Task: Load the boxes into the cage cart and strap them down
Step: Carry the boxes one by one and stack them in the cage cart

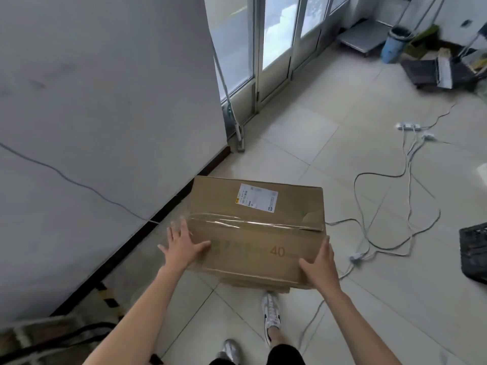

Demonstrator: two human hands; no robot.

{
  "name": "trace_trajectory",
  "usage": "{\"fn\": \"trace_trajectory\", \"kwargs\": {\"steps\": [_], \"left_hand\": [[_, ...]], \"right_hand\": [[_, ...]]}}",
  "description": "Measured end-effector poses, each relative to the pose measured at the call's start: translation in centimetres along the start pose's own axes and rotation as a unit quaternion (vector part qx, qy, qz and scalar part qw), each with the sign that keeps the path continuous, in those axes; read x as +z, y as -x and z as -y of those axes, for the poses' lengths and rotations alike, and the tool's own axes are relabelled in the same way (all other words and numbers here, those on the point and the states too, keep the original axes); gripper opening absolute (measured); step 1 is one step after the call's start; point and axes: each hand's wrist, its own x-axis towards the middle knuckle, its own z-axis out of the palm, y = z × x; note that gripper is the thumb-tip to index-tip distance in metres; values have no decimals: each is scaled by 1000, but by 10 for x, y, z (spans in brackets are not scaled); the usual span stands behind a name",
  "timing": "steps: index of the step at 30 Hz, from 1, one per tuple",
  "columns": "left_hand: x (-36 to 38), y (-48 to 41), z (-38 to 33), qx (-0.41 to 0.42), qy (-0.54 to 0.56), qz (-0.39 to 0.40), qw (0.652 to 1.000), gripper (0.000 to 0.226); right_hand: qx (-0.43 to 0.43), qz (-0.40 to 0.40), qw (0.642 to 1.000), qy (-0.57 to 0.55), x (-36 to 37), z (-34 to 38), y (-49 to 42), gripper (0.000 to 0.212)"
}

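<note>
A cardboard box (258,227) sits low in front of the person, just beside the foot of a white wall (105,114) on the tiled floor (329,159). More cardboard shows under its near edge, so I cannot tell whether it rests on the tiles themselves. Its top carries a white shipping label (257,198), a strip of clear tape (237,223) along the seam and a printed "40" near the front. The left hand (181,246) lies on the near left corner with its fingers spread wide and straight; its grip is loose and open, touching the box rather than clasping it. The right hand (320,264) is at the near right corner, thumb laid across the top and straight fingers running along the side, pressing against the box without curling round it. One pale shoe (271,312) stands just behind the box. White cables (395,233) loop over the floor to the right, leading to a power strip (408,125). A black crate (474,251) sits at the right edge, and glass doors (276,35) stand beyond the wall.
</note>
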Motion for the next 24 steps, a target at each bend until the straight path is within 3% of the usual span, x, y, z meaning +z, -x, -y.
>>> {"fn": "trace_trajectory", "kwargs": {"steps": [4, 9, 12, 16, 24], "left_hand": [[-11, -41, -3, -57, 173, 50, 982, 138], [-11, -51, -8, -72, 261, 2, 963, 118], [-17, -29, 11, -111, 286, -29, 951, 120], [-41, 33, 63, -179, 316, -84, 928, 137], [-92, 246, 188, -268, 379, -300, 833, 129]], "right_hand": [[0, -1, 999, -39, -12, 16, -49, 110], [-34, 1, 999, -37, -24, 52, -87, 101], [-70, 14, 997, -22, -26, 83, -87, 93], [-147, 65, 987, 17, -12, 137, -60, 91], [-377, 170, 910, 30, 56, 235, 91, 88]]}}
